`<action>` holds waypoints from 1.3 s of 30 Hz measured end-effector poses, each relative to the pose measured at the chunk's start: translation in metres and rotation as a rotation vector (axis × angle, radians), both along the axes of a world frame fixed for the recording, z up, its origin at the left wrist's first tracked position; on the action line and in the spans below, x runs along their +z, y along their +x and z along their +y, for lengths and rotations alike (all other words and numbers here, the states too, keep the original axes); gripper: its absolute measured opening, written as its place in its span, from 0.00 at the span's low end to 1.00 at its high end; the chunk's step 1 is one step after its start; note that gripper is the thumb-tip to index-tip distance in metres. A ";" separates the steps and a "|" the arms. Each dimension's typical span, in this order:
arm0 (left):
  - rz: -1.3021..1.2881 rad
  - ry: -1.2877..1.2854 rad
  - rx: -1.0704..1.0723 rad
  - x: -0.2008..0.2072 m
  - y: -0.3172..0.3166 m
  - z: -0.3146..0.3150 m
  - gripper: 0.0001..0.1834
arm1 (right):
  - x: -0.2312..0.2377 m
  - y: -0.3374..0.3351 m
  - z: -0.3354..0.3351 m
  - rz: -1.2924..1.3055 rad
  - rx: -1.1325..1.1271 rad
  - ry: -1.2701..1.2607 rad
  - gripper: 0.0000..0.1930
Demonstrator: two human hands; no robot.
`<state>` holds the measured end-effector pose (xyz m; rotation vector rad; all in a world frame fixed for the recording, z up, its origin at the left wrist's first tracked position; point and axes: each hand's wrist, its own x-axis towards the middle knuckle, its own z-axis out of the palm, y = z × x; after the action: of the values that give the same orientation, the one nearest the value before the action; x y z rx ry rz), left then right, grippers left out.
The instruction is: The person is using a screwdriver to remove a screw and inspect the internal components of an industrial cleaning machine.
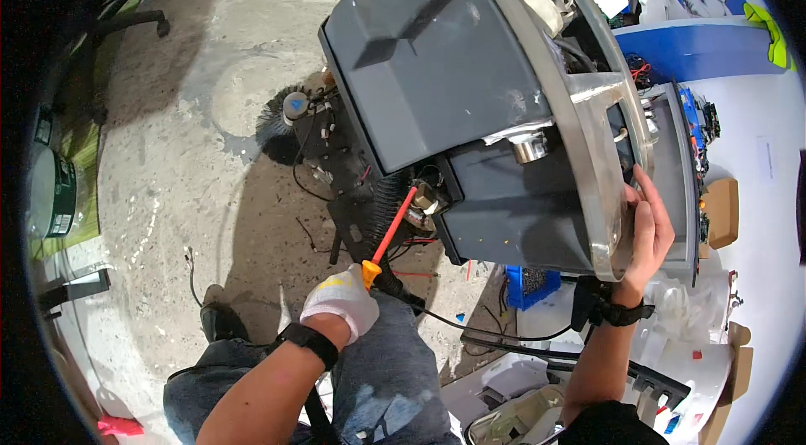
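Observation:
My left hand (340, 302), in a whitish knit glove, is closed round the yellow-orange handle of a screwdriver (390, 231) with a long red shaft. Its tip reaches up to wiring and small parts (424, 203) under a big dark grey plastic housing (437, 75), which is tilted up. Whether the tip touches a screw is hidden. My bare right hand (648, 231) grips the rim of the worn metal frame (579, 126) along the housing's right side, fingers bent over the edge. A round dark bristle brush (277, 128) and a ribbed black hose (388, 206) lie beneath the housing.
Loose cables (495, 333) run between my legs and the right side. A blue bin (531, 285) of small parts stands below the housing. White parts (512, 420) and cardboard boxes (722, 212) lie at right, a green tub (54, 193) at far left.

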<state>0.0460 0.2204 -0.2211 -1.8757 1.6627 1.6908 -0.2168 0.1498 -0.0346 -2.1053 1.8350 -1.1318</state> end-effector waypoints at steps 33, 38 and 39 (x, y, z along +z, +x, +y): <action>0.131 -0.253 0.338 -0.028 -0.013 0.011 0.19 | 0.002 0.002 0.000 -0.012 0.019 -0.006 0.22; 0.112 -0.229 0.251 -0.051 -0.011 0.001 0.17 | -0.002 0.008 0.001 -0.021 0.043 -0.035 0.23; 0.070 -0.213 0.228 -0.055 -0.004 0.003 0.17 | -0.006 0.011 0.001 0.001 0.060 -0.034 0.24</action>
<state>0.0416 0.2232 -0.2758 -2.2030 1.7778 1.7387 -0.2062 0.1503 -0.0401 -2.1644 1.7523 -1.1555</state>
